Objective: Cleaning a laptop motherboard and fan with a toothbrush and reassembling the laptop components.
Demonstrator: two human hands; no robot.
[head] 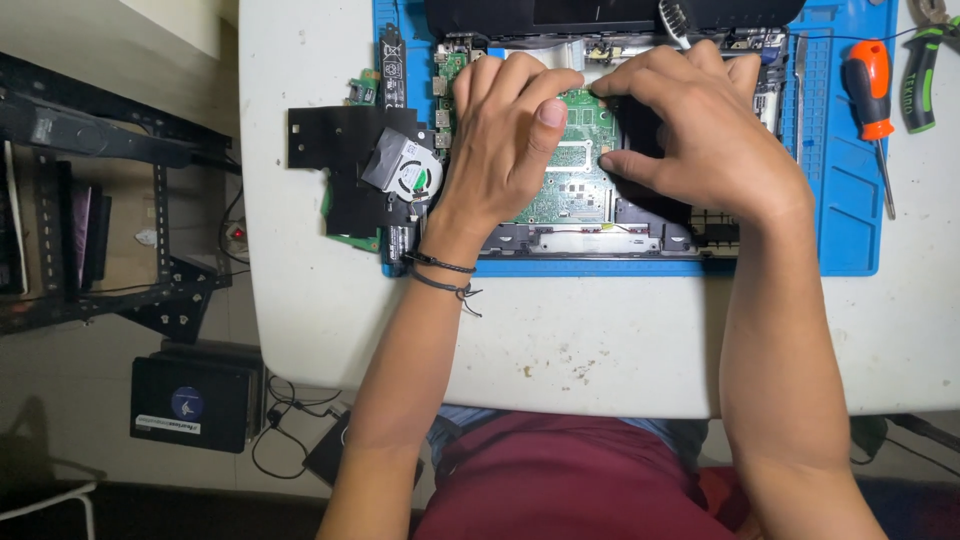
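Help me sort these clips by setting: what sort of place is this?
Probably an electronics repair bench. Both hands, left and right, rest on an opened laptop's green circuit board, lying on a blue work mat, with an orange-handled screwdriver alongside.

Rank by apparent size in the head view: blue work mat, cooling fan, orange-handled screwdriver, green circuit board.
1. blue work mat
2. green circuit board, partly hidden by both hands
3. orange-handled screwdriver
4. cooling fan, though close to the screwdriver in apparent size
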